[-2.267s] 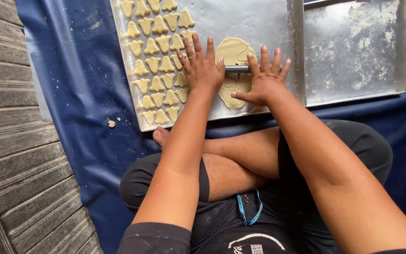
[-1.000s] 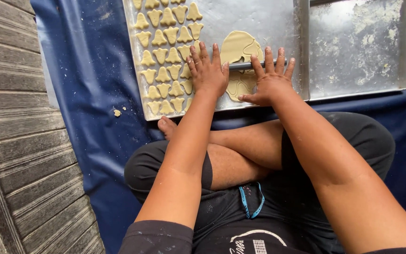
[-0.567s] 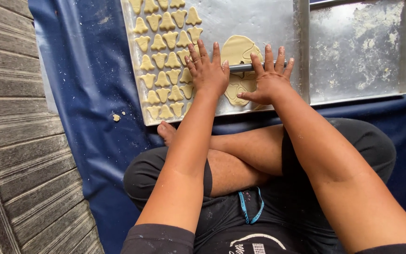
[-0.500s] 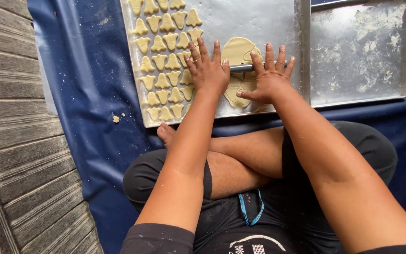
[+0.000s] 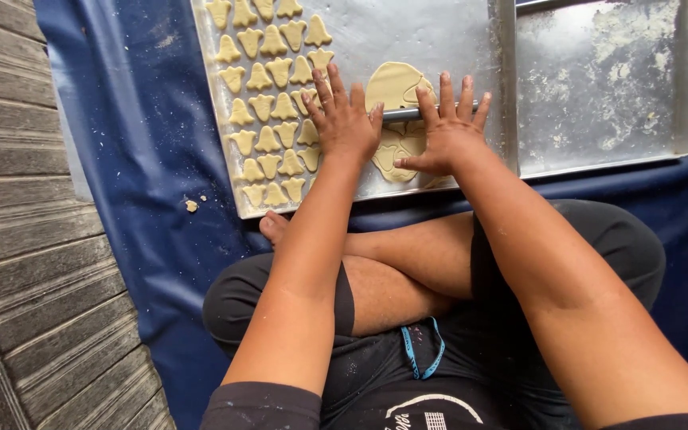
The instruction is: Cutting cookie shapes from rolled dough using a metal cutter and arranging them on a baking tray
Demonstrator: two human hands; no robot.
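L hand (image 5: 346,121) and R hand (image 5: 447,131) flat, fingers spread, palms down on metal rod (image 5: 398,114) laid across dough (image 5: 396,119); nothing gripped. Dough on tray (image 5: 439,32), near its front edge. Rows of cut shapes (image 5: 268,103) just left of L hand. 2nd tray (image 5: 599,80) to right, floury. All on blue sheet (image 5: 133,159).

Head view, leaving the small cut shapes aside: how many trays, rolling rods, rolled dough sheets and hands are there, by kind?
Metal trays: 2, the left tray and the right tray
Metal rod: 1
Dough sheet: 1
Hands: 2, the left hand and the right hand, both flat on the rod
Total: 6
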